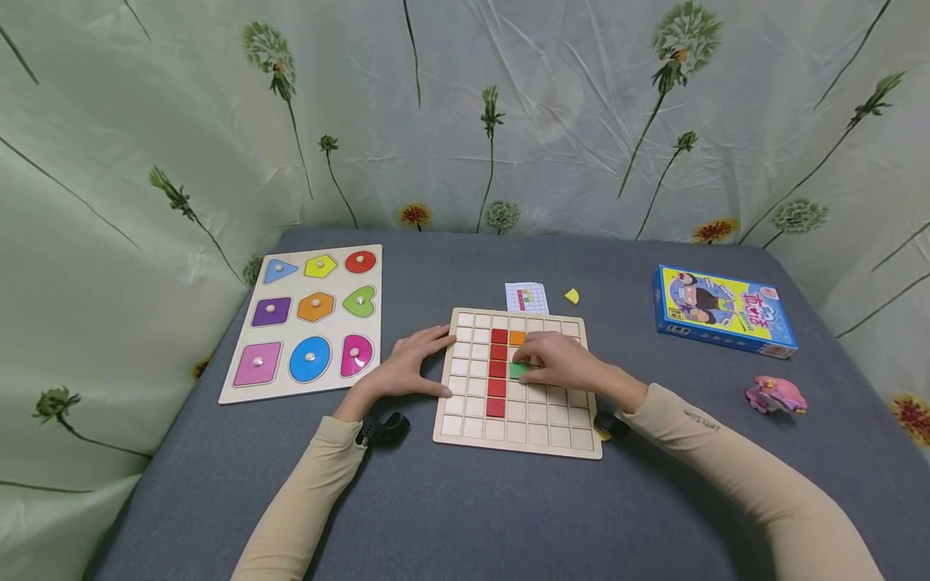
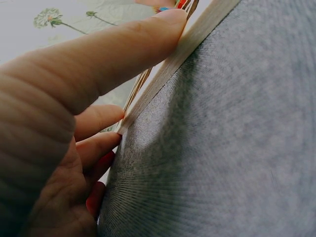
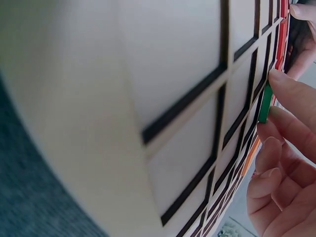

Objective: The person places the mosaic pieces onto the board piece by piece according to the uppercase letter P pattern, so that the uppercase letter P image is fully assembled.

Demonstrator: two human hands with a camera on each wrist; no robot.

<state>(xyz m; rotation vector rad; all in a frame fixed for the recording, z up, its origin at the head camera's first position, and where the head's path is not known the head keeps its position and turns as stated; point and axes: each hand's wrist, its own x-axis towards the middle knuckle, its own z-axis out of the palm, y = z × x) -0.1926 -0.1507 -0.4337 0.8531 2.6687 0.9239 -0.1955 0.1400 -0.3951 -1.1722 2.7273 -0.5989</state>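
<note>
A wooden grid board (image 1: 538, 436) lies on the table in the middle of the head view. Several red square tiles (image 1: 497, 369) form a column in its cells, and an orange tile (image 1: 517, 337) sits near the top, right of the column. My right hand (image 1: 563, 361) pinches a green square tile (image 3: 265, 104) between thumb and finger, beside the red column. With fingers and thumb spread, my left hand (image 1: 404, 367) touches the board's left edge. In the left wrist view, that thumb (image 2: 123, 54) lies along the board's rim.
A shape puzzle board (image 1: 247, 393) with knobbed pieces lies at left. Behind the grid board are a small pattern card (image 1: 526, 298) and a yellow piece (image 1: 572, 296). A blue-and-yellow box (image 1: 726, 311) and a pink toy (image 1: 776, 395) stand at right.
</note>
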